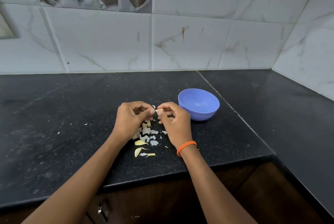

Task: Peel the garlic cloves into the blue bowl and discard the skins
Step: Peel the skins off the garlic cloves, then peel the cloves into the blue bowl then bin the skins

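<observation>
A pale garlic clove [159,110] is held between both hands just above the black counter. My left hand [132,120] pinches its left end with curled fingers, and my right hand [174,121], with an orange cord on the wrist, pinches its right end. The blue bowl [198,104] stands on the counter just right of my right hand; no cloves show in the part of its inside that I see. Below my hands lies a scatter of papery garlic skins [147,131] and a few yellowish unpeeled cloves [140,142].
The black stone counter [63,115] runs left and continues round a corner on the right, with a seam beside the bowl. A marble-tiled wall [180,43] stands behind. The counter's front edge and dark wooden cabinet doors [162,205] lie below my forearms.
</observation>
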Tool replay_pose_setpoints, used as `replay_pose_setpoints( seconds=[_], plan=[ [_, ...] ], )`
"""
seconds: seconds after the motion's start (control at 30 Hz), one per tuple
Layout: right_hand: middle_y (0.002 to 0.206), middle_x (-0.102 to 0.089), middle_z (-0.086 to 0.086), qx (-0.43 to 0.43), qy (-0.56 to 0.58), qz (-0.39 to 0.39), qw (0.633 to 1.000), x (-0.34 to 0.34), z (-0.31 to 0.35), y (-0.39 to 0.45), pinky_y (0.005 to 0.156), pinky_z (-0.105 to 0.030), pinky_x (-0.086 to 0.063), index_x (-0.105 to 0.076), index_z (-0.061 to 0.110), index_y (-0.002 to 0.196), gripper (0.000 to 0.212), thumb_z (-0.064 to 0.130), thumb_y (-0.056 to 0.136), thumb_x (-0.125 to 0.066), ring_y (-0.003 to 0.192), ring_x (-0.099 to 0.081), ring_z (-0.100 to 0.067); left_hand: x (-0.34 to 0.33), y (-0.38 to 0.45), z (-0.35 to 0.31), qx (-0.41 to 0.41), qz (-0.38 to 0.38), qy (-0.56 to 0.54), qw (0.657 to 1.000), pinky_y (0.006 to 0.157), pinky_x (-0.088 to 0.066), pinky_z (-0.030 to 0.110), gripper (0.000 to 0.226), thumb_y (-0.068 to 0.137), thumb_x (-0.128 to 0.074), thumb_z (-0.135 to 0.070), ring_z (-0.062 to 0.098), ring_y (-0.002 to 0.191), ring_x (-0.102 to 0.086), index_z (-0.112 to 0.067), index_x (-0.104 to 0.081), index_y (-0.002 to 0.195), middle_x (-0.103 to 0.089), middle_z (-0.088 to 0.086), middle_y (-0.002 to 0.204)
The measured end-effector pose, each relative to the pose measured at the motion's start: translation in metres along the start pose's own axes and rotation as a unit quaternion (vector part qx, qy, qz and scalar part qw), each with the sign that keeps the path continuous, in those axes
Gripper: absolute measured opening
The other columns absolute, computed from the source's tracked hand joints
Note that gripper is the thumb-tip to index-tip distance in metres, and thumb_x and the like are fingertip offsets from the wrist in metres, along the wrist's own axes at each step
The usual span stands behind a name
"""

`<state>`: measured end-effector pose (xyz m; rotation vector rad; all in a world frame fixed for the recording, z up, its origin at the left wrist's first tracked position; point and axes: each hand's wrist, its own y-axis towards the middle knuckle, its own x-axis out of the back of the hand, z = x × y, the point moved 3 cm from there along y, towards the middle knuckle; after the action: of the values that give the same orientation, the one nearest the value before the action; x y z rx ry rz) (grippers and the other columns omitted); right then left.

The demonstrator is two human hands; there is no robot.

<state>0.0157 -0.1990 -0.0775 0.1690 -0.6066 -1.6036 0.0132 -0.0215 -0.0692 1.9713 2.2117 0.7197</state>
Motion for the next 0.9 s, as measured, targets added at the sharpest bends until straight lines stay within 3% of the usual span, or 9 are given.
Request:
replay_pose_setpoints(
  seconds=[0.17,0.4,0.47,0.57,0.7,0.8,0.9],
  plan=[
    [0.104,-0.069,0.004,0.067,-0.064,-0.015,0.996,0.007,0.009,0.000,0.070,-0.024,-0.063,-0.075,0.017,0.102,0.017,0.002,0.096,-0.070,0.089,-0.071,-0.011,-0.002,0.007,-0.003,-0.019,0.032,0.071,0.997,0.084,-0.067,0.038,0.010,0.095,-0.081,-0.010,0.011,0.082,-0.081,-0.015,-0.086,0.102,-0.083,-0.006,0.089],
    [0.098,-0.068,0.005,0.151,-0.137,-0.030,0.978,0.035,0.037,0.033,0.076,-0.031,-0.057,-0.073,0.020,0.102,0.013,0.009,0.097,-0.071,0.086,-0.066,-0.012,-0.009,0.021,-0.011,-0.051,0.026,0.167,0.984,0.070,-0.063,0.041,0.010,0.085,-0.092,-0.022,0.014,0.071,-0.072,-0.027,-0.083,0.082,-0.076,-0.010,0.081],
    [0.097,-0.069,0.006,0.129,-0.162,-0.039,0.977,0.050,0.033,0.046,0.079,-0.034,-0.056,-0.072,0.023,0.101,0.009,0.015,0.098,-0.071,0.085,-0.065,-0.011,-0.012,0.026,-0.010,-0.046,0.020,0.168,0.985,0.070,-0.063,0.036,0.005,0.089,-0.088,-0.027,0.009,0.072,-0.073,-0.026,-0.085,0.085,-0.077,-0.013,0.083],
    [0.095,-0.070,0.008,0.059,-0.202,-0.040,0.977,0.074,0.018,0.060,0.079,-0.033,-0.055,-0.072,0.025,0.095,0.013,0.016,0.101,-0.064,0.086,-0.064,-0.009,-0.016,0.033,-0.008,-0.029,0.017,0.177,0.984,0.069,-0.060,0.027,0.016,0.100,-0.076,-0.034,0.002,0.072,-0.073,-0.022,-0.087,0.098,-0.079,-0.013,0.085],
    [0.094,-0.072,0.006,-0.025,-0.239,-0.031,0.970,0.096,0.004,0.069,0.076,-0.034,-0.051,-0.072,0.024,0.086,0.027,0.012,0.103,-0.054,0.085,-0.064,-0.013,-0.020,0.037,-0.008,-0.019,0.032,0.150,0.988,0.090,-0.063,0.030,0.022,0.110,-0.061,-0.018,0.000,0.088,-0.077,-0.020,-0.082,0.118,-0.082,-0.011,0.091],
    [0.093,-0.075,0.006,-0.055,-0.239,-0.015,0.969,0.103,0.000,0.072,0.078,-0.035,-0.055,-0.073,0.027,0.089,0.032,0.010,0.102,-0.050,0.088,-0.068,-0.015,-0.021,0.039,-0.010,-0.020,0.038,0.161,0.986,0.089,-0.059,0.021,0.023,0.105,-0.068,-0.011,-0.005,0.090,-0.076,-0.023,-0.080,0.121,-0.082,-0.014,0.091],
    [0.092,-0.076,0.008,-0.070,-0.230,-0.004,0.971,0.107,-0.005,0.074,0.081,-0.035,-0.059,-0.078,0.024,0.095,0.032,0.005,0.100,-0.053,0.088,-0.070,-0.010,-0.022,0.038,-0.008,-0.013,0.040,0.165,0.985,0.084,-0.061,0.026,0.018,0.096,-0.081,-0.015,-0.002,0.087,-0.076,-0.026,-0.083,0.111,-0.081,-0.014,0.091]
  ],
)
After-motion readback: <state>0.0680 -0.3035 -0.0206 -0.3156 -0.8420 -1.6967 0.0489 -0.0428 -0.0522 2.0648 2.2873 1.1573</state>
